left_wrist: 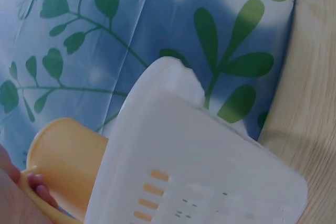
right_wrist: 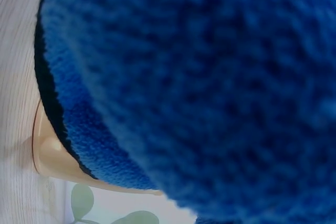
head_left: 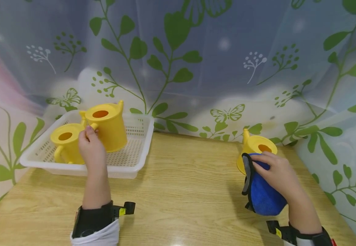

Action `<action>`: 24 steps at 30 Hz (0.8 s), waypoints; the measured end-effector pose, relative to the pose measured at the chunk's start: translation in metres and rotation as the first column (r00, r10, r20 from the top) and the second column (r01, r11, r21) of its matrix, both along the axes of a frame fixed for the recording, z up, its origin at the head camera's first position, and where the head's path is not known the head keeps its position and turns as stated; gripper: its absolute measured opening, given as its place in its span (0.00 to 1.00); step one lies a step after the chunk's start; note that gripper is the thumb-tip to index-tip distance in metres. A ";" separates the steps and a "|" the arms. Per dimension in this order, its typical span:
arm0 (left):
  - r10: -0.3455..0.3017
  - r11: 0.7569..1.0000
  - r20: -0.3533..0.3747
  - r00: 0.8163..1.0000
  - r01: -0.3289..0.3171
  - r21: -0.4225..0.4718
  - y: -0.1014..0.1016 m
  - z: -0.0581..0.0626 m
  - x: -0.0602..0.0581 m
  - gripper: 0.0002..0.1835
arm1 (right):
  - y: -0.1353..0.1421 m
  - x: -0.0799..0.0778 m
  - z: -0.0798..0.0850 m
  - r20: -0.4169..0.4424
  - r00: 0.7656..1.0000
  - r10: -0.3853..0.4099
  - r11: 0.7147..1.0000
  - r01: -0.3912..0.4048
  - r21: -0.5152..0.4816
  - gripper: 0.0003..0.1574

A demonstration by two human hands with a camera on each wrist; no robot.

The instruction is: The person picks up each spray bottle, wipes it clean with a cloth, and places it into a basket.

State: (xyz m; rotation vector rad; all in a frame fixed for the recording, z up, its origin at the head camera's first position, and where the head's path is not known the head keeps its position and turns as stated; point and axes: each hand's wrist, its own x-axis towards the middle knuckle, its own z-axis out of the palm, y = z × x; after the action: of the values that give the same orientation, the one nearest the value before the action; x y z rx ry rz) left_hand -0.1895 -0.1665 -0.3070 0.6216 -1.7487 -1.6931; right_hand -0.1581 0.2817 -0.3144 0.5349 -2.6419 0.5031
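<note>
My left hand (head_left: 92, 147) grips the handle of a yellow watering can (head_left: 111, 128), which is upright over the white basket (head_left: 145, 147). Left of it in the basket stands a second yellow watering can (head_left: 68, 145). In the left wrist view, fingers curl through the handle of the held can (left_wrist: 71, 166), partly behind the basket wall (left_wrist: 210, 166). On the right, my right hand (head_left: 277, 174) pinches a blue cloth (head_left: 267, 196) with a black edge and grey underside. The cloth hangs before a third yellow watering can (head_left: 250, 147) on the table and fills most of the right wrist view.
The wooden table (head_left: 190, 191) stretches between the basket and the right-hand can. A curtain (head_left: 214, 68) printed with leaves and butterflies hangs along the back edge and both sides. Straps with small cameras (head_left: 128, 207) sit on both wrists.
</note>
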 end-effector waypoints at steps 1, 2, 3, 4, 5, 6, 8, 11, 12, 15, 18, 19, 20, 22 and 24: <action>-0.007 1.000 0.017 1.000 0.007 -0.007 -0.002 0.000 0.000 0.18 | 0.000 0.000 -0.001 -0.008 1.000 0.004 1.000 -0.004 0.001 0.13; -0.017 1.000 0.039 0.999 0.018 -0.008 -0.003 0.001 0.000 0.18 | 0.001 0.000 -0.001 -0.015 1.000 0.006 1.000 -0.006 0.001 0.13; -0.032 0.999 0.058 0.998 0.032 -0.007 -0.005 0.001 -0.001 0.18 | 0.001 0.000 -0.002 -0.020 1.000 0.007 1.000 -0.007 0.005 0.13; -0.049 0.999 0.081 0.996 0.049 -0.008 -0.007 0.002 0.000 0.18 | 0.001 0.000 -0.002 -0.018 1.000 0.005 1.000 -0.005 0.007 0.13; -0.065 0.998 0.106 0.992 0.066 -0.008 -0.009 0.002 0.000 0.18 | 0.002 0.001 -0.002 -0.015 1.000 0.004 1.000 -0.004 0.013 0.13; -0.086 0.996 0.136 0.987 0.087 -0.004 -0.011 0.002 0.000 0.18 | 0.002 0.001 -0.002 -0.011 1.000 0.001 1.000 -0.001 0.018 0.13; -0.125 0.992 0.186 0.975 0.128 -0.009 -0.015 0.003 0.001 0.19 | 0.003 0.002 -0.001 0.000 1.000 -0.006 1.000 0.006 0.021 0.13; -0.170 0.982 0.262 0.950 0.185 -0.032 -0.019 0.002 0.001 0.21 | 0.005 0.004 0.000 0.031 0.999 -0.016 1.000 0.015 0.014 0.14; -0.178 0.978 0.284 0.942 0.200 -0.054 -0.021 0.001 0.001 0.21 | 0.006 0.005 0.000 0.041 0.999 -0.018 1.000 0.018 0.009 0.14; -0.171 0.965 0.345 0.923 0.227 -0.128 -0.023 0.000 0.001 0.22 | 0.009 0.006 0.001 0.048 0.999 -0.018 1.000 0.018 -0.003 0.14; -0.136 0.949 0.383 0.913 0.231 -0.213 -0.024 -0.002 0.000 0.23 | 0.011 0.005 0.001 0.034 0.999 -0.007 1.000 0.008 -0.006 0.14; -0.126 0.945 0.397 0.909 0.233 -0.232 -0.025 -0.003 0.000 0.24 | 0.011 0.004 0.002 0.033 0.999 -0.005 1.000 0.005 -0.004 0.14; -0.119 0.941 0.405 0.906 0.233 -0.246 -0.025 -0.004 0.000 0.24 | 0.012 0.004 0.003 0.038 0.999 -0.004 1.000 0.004 -0.002 0.14; -0.105 0.932 0.427 0.898 0.238 -0.272 -0.026 -0.006 0.001 0.24 | 0.012 0.003 0.005 0.066 0.998 -0.007 1.000 0.007 0.008 0.14; -0.098 0.927 0.444 0.891 0.244 -0.286 -0.027 -0.008 0.001 0.25 | 0.011 0.002 0.007 0.104 0.994 -0.018 1.000 0.015 0.026 0.15</action>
State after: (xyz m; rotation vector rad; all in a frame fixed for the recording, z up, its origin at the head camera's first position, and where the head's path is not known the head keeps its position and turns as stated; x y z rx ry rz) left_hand -0.1887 -0.1931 -0.3149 0.7306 -2.4042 -1.3845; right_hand -0.1559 0.2925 -0.3077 0.5068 -2.7530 0.5066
